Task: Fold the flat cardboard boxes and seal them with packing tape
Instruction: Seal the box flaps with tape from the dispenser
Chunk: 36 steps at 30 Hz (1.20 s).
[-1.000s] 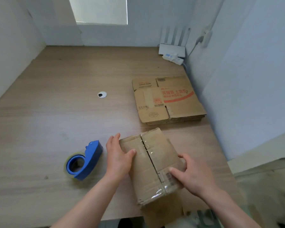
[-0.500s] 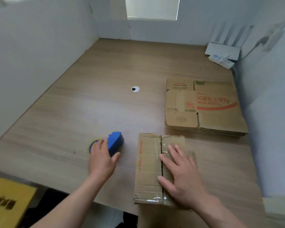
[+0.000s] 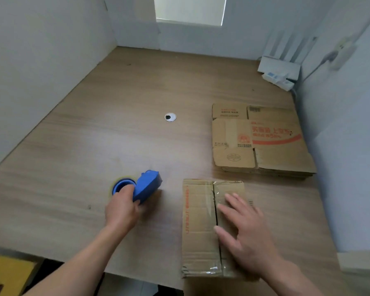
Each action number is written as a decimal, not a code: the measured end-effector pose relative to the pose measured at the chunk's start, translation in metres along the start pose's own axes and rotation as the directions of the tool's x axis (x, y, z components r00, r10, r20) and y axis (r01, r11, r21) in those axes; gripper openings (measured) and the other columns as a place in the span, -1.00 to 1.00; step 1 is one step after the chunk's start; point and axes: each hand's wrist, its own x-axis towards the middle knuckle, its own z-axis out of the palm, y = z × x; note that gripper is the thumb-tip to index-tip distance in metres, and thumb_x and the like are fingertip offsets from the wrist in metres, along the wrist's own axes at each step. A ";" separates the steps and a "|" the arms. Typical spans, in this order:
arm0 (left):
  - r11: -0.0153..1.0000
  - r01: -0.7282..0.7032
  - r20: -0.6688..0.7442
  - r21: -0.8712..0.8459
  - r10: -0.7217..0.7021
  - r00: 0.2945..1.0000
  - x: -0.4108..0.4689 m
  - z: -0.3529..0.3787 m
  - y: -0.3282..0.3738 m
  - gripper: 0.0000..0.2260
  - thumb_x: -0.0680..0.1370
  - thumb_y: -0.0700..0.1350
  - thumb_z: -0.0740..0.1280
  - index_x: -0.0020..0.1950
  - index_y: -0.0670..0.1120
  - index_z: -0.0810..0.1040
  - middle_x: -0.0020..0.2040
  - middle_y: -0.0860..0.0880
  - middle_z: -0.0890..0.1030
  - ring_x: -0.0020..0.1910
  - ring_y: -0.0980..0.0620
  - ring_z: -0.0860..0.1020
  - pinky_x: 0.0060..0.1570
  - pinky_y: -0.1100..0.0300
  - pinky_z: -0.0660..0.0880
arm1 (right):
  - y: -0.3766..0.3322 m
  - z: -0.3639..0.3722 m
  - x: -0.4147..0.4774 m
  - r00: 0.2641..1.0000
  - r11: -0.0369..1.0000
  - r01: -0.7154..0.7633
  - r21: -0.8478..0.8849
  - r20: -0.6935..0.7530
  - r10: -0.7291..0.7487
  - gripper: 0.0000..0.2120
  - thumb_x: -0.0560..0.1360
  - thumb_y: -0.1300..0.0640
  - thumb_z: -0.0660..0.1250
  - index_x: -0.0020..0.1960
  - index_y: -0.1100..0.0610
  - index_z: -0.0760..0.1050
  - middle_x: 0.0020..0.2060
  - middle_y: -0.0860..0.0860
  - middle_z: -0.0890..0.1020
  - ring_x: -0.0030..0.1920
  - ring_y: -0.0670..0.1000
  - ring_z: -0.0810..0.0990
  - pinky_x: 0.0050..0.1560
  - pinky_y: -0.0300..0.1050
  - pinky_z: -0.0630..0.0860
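Left hand closing round blue tape dispenser now, only reaching earlier. Right hand lying flat, fingers spread, pinning folded box at near bench edge. Dispenser looking light, rigid; gripping handle seems best.

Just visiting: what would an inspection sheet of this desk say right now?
Surface: wooden table, one round grommet.
Job's things: folded box at near edge; blue tape dispenser left of it; stack of flat cardboard boxes behind.
Clutter: white router, far right corner.
Hands: left hand grips the tape dispenser; right hand lies flat on the folded box.
Cables: cable from wall plug towards the router.
Surroundings: white walls, window; yellow object below table edge.
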 end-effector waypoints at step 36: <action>0.837 -0.324 0.289 -0.442 0.474 0.832 0.036 -0.150 0.090 -0.62 0.20 0.32 0.41 -0.28 0.02 0.55 -0.45 0.08 0.42 -0.45 0.11 0.38 -0.40 0.20 0.25 | 0.030 -0.093 0.083 0.901 0.544 -0.384 0.746 0.173 0.398 -0.82 0.51 0.32 0.41 -0.25 0.36 0.59 -0.48 0.13 0.50 -0.44 0.02 0.41 -0.37 -0.08 0.41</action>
